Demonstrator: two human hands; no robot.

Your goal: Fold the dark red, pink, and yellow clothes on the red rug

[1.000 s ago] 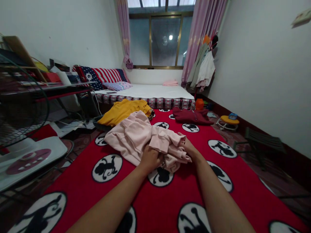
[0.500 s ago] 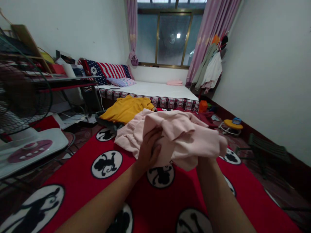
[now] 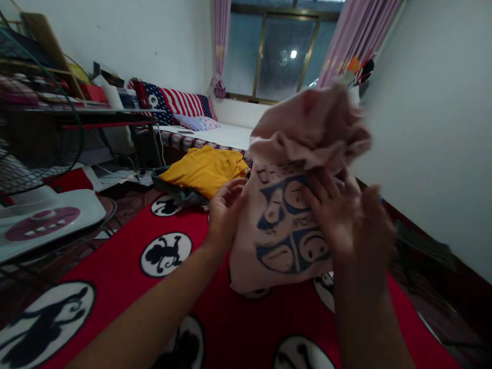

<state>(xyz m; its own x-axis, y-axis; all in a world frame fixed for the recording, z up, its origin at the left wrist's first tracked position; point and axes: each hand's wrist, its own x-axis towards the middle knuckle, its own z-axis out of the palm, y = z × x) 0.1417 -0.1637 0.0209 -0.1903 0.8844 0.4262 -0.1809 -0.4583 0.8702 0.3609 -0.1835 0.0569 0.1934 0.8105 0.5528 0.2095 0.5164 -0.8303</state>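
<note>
The pink garment (image 3: 279,218) stands upright over the middle of the red cloth (image 3: 238,328), its top bunched, its blue-printed front facing the person; I can't tell whether its lower edge touches down. The right hand (image 3: 340,220), blurred, lies against that front, fingers spread open. The left hand (image 3: 223,215) curls its fingers at the garment's side; whether they grip, I can't tell. A yellow garment (image 3: 207,169) lies by the cloth's far left corner.
</note>
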